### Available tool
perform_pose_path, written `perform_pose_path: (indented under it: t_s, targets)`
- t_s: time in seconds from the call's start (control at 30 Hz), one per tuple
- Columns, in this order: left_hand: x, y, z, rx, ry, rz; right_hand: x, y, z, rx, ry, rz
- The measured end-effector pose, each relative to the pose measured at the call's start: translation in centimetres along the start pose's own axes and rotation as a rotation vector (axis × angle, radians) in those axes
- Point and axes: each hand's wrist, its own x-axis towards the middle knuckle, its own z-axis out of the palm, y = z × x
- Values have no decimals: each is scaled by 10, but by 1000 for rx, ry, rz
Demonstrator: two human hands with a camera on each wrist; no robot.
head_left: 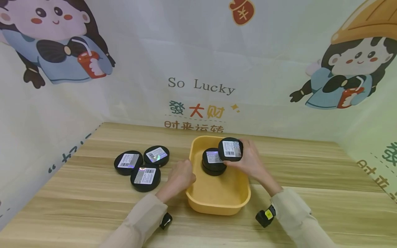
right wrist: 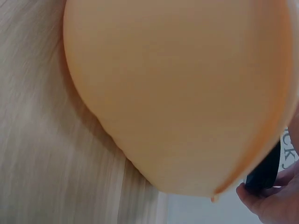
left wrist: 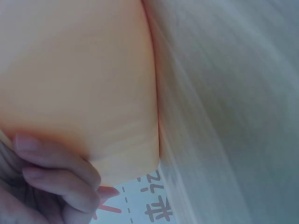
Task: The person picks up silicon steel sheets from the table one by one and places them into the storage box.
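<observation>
My right hand (head_left: 249, 162) grips a flat round black tin (head_left: 231, 149) with a white and silver label. It holds the tin tilted above the far right part of a yellow plastic bin (head_left: 217, 206). Inside the bin lies a stack of black tins (head_left: 214, 167), partly covered by the held one. At the bin's left rim my left hand (head_left: 180, 177) has its fingers curled and grips the edge. The left wrist view shows those bent fingers (left wrist: 70, 182) against the bin's outer wall. In the right wrist view the bin wall (right wrist: 177, 93) hides most of the held tin.
Three more labelled black tins, the left (head_left: 128, 162), the back (head_left: 156, 156) and the front one (head_left: 145, 178), lie close together left of the bin on the wooden table (head_left: 77, 193). A printed cloth backdrop (head_left: 198, 51) rises behind the table and along both sides.
</observation>
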Motion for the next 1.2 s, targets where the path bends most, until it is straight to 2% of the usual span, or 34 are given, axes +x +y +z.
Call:
perform_pose_path:
  t_s: [0.57, 0.83, 1.2]
  targets:
    - [1, 0, 0, 4, -6, -2, 9, -7, 17, -10, -47, 9]
    - [0, 0, 0, 10, 7, -1, 11, -12, 25, -27, -96, 21]
    - [0, 1, 0, 9, 3, -11, 12, -12, 34, -61, -112, -10]
